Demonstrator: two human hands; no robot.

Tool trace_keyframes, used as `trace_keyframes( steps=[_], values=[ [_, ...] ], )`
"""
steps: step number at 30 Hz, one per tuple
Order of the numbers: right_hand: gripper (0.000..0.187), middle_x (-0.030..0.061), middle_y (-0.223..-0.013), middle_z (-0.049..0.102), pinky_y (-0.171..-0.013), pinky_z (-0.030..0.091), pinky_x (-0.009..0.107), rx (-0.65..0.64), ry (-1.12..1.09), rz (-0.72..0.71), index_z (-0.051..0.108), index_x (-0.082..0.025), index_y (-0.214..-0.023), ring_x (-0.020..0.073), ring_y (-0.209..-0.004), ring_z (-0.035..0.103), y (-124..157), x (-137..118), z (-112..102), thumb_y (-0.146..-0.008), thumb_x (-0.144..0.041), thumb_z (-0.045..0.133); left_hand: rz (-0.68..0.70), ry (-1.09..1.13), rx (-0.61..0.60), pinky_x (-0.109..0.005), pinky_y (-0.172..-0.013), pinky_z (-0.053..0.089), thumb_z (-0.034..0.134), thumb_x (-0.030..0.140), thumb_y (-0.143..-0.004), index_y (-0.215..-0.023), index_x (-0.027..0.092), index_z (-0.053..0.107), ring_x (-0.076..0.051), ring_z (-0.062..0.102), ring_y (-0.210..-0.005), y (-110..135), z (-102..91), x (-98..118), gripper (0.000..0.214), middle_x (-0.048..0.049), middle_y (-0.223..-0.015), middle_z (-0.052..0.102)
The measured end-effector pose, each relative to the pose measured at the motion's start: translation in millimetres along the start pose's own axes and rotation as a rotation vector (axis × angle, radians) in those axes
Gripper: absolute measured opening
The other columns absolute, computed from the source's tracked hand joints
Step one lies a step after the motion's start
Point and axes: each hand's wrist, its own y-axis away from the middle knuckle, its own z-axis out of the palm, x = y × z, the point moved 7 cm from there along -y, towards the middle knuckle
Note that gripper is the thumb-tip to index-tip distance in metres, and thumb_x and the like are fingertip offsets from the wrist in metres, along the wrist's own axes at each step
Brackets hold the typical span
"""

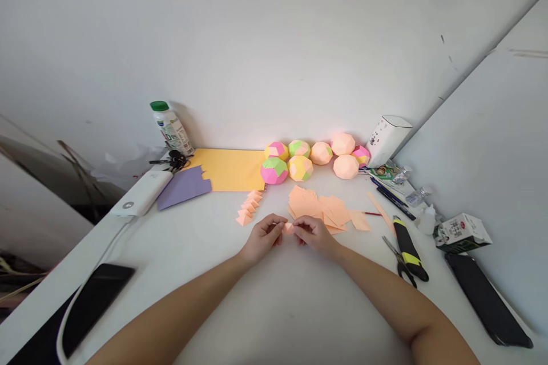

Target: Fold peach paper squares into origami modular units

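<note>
Between my two hands is a small peach piece of folded paper. My left hand pinches its left side between thumb and fingers. From the other side my right hand pinches its right edge. Just beyond the hands lies a loose pile of flat peach paper pieces, partly hidden behind my right hand. A row of folded peach paper units rests to the upper left of my left hand. Faceted paper balls in pink, green, yellow and peach sit against the wall.
Scissors and a box cutter lie to the right, near pens, a milk carton and a black case. On the left are yellow paper, purple paper, a bottle, a power bank and a phone.
</note>
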Motion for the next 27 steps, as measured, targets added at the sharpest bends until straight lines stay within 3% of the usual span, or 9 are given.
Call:
trace_keyframes(
  steps=[6,12,27],
  values=[
    [0.018,-0.0020,-0.063,0.052,-0.051,0.046,0.023,0.008,0.010,0.007,0.056,-0.016,-0.084,0.0100,-0.054,0.053,-0.5,0.3,0.0,-0.082,-0.034,0.054,0.030,0.052,0.012,-0.020,-0.045,0.033,0.054,0.038,-0.080,-0.086,0.016,0.055,-0.007,0.041,-0.046,-0.9,-0.8,1.8,0.023,0.0064,-0.051,0.045],
    [0.012,0.0003,-0.079,0.051,-0.049,0.045,0.023,-0.019,-0.011,-0.042,0.055,-0.017,-0.080,0.0092,-0.057,0.054,-2.0,-8.1,0.8,-0.080,-0.029,0.057,0.077,0.029,0.016,-0.020,-0.045,0.037,0.059,0.038,-0.075,-0.079,0.017,0.058,-0.006,0.045,-0.048,0.3,1.4,6.9,0.021,0.0023,-0.073,0.051],
    [0.016,-0.0001,-0.074,0.051,-0.049,0.045,0.023,-0.006,-0.007,-0.028,0.054,-0.016,-0.074,0.0088,-0.054,0.052,-1.3,-4.2,-0.6,-0.080,-0.031,0.057,0.059,-0.031,0.017,-0.020,-0.045,0.037,0.060,0.036,-0.075,-0.075,0.016,0.060,-0.006,0.045,-0.048,1.4,2.4,9.1,0.019,0.0024,-0.070,0.050]
  ],
)
